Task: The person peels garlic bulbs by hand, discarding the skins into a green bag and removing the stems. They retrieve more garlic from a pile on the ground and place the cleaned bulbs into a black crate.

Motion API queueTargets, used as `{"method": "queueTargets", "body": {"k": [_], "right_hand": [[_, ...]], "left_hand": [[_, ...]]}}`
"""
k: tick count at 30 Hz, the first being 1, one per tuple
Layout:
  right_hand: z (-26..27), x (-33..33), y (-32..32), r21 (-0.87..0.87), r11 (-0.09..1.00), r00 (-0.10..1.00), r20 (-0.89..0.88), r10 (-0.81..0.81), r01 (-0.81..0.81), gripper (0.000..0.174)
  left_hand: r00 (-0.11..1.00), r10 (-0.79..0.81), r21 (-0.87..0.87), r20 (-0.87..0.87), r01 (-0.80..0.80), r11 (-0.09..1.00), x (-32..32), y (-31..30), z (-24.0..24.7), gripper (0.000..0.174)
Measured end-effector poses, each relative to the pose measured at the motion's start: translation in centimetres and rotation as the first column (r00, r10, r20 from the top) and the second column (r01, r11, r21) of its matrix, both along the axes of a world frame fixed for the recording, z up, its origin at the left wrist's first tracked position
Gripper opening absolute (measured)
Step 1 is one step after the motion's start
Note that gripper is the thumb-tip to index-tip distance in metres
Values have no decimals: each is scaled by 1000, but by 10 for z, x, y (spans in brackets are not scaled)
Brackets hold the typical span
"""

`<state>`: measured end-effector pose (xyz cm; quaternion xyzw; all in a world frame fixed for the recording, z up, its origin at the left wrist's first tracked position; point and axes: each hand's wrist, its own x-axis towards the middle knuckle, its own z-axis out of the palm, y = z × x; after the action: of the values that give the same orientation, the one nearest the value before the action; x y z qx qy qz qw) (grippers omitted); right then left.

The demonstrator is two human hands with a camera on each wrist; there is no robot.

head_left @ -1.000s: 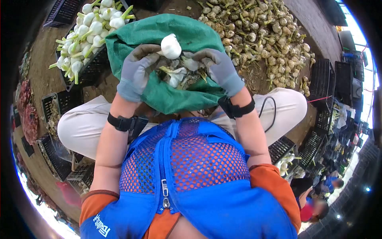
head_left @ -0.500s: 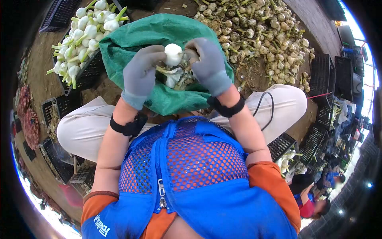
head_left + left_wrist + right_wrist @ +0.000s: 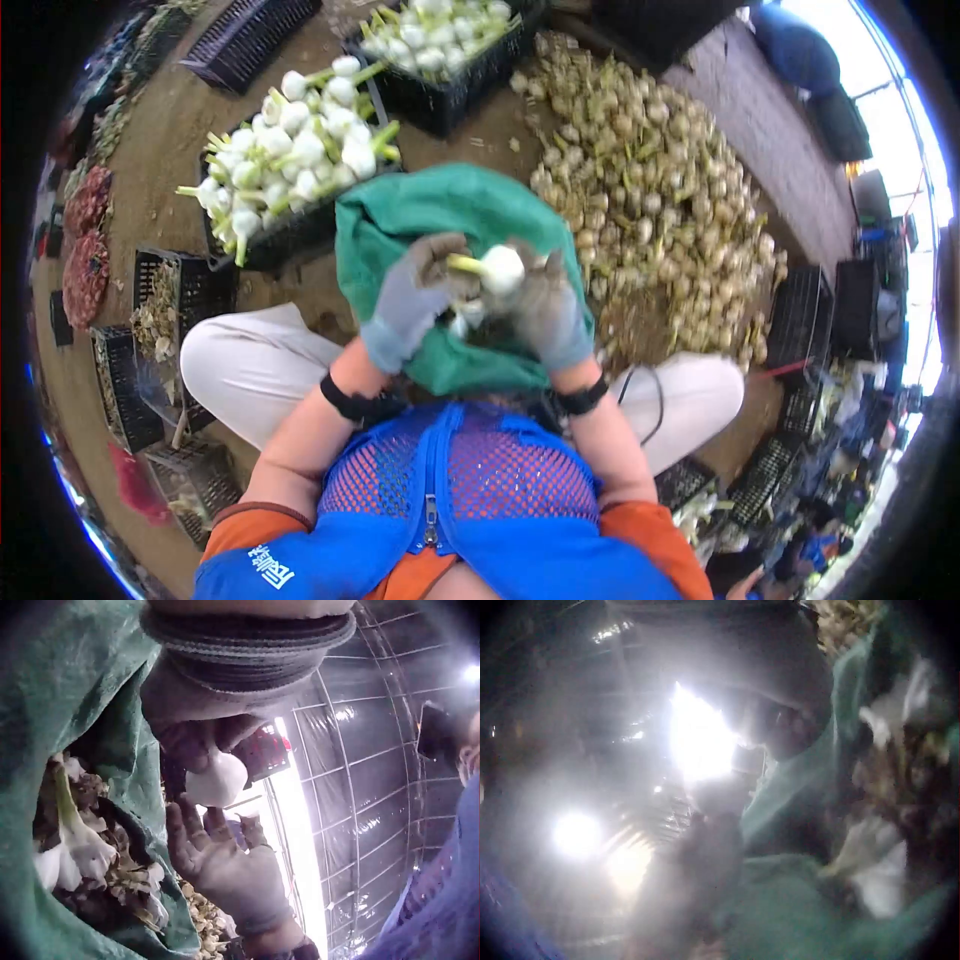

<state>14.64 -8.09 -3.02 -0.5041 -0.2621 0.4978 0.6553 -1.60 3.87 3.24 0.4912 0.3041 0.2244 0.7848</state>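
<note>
My gloved left hand [image 3: 415, 300] pinches a garlic bulb [image 3: 502, 269] by its short green stem, over the mouth of a green sack [image 3: 400, 205]. In the left wrist view the white bulb [image 3: 217, 778] hangs from those fingers, its skin smooth and clean. My right hand [image 3: 555, 315], gloved too and motion-blurred in the head view, is right beside the bulb. Seen from the left wrist, the right hand [image 3: 236, 877] has its fingers loosely extended just under the bulb. Peeled garlic skins [image 3: 82, 851] lie inside the sack.
Beyond the sack, to the left, a black crate [image 3: 300, 238] is heaped with white garlic, and another full crate [image 3: 435, 105] stands behind it. A wide pile of unpeeled garlic [image 3: 660, 210] covers the floor at right. More crates [image 3: 800, 310] line the far right.
The head view has tilted, bringing the second full crate into sight. The bulb has turned so its stem points left into the left hand. The right hand's fingers have loosened beside it.
</note>
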Motion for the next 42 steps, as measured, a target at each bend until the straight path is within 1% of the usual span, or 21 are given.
{"method": "queueTargets", "body": {"k": [2,5,7,8,10,16,18,20,22,24,26,28,29,32,33,34,35,36,38,40,42], "right_hand": [[2,-5,12,-85,995,869,494,-4,53,45],[39,20,75,1,991,810,576,-110,134,37],[77,46,134,206,963,980,69,-189,172,34],[87,61,160,288,936,925,-370,-89,205,33],[90,81,190,274,928,750,-662,-8,251,33],[18,158,167,-96,961,960,133,-247,261,26],[-56,223,166,-196,859,881,93,-464,473,30],[-193,346,147,-358,689,692,661,-290,630,38],[-145,342,157,-376,440,516,817,-259,816,39],[-176,386,166,-55,537,36,998,46,842,41],[-142,400,182,-359,610,27,875,484,706,38],[-149,428,195,-505,629,-46,757,651,591,33],[-125,423,203,-533,590,14,749,662,607,29],[-70,398,195,-282,862,129,959,251,421,36],[-32,367,184,-287,905,110,958,266,315,37],[9,324,169,-295,933,95,955,281,208,38],[39,289,151,-277,960,306,918,253,38,38],[62,253,132,-218,969,507,825,248,-119,38],[90,177,100,-317,938,871,412,268,-138,36],[108,126,71,-391,895,928,203,313,-216,35],[94,86,42,-209,962,984,-31,175,-178,38]], "left_hand": [[992,92,-82,89,-85,993,5,-1,8,53],[980,200,113,-17,-197,974,7,10,0,46],[976,210,82,-54,-205,975,10,12,-1,39],[975,216,44,-53,-214,976,13,13,-4,37],[974,212,34,-77,-210,977,20,11,0,34],[956,76,204,-283,-17,979,29,13,-39,23],[948,-18,-86,-317,-9,996,40,14,-27,24],[953,-63,-119,-297,28,992,42,16,-48,23],[971,-72,-147,-228,39,988,43,14,-60,24],[914,-116,-268,-388,8,963,55,18,-39,28],[918,-157,-320,-365,34,947,53,20,-44,32],[922,-202,-379,-332,66,923,56,23,-37,33],[920,-184,-386,-345,40,922,57,23,-36,33],[959,-50,-284,-280,-34,958,67,13,-31,30],[962,-76,-199,-262,23,980,62,12,-33,40],[966,-12,84,-259,35,996,63,9,-40,49],[968,41,356,-246,51,933,65,6,-43,58],[951,45,309,-307,55,950,71,5,-19,80],[966,132,494,-222,-5,869,70,0,-16,88],[976,167,533,-141,-67,844,68,-7,2,87],[982,102,638,-160,24,769,49,-9,-7,82]]}}
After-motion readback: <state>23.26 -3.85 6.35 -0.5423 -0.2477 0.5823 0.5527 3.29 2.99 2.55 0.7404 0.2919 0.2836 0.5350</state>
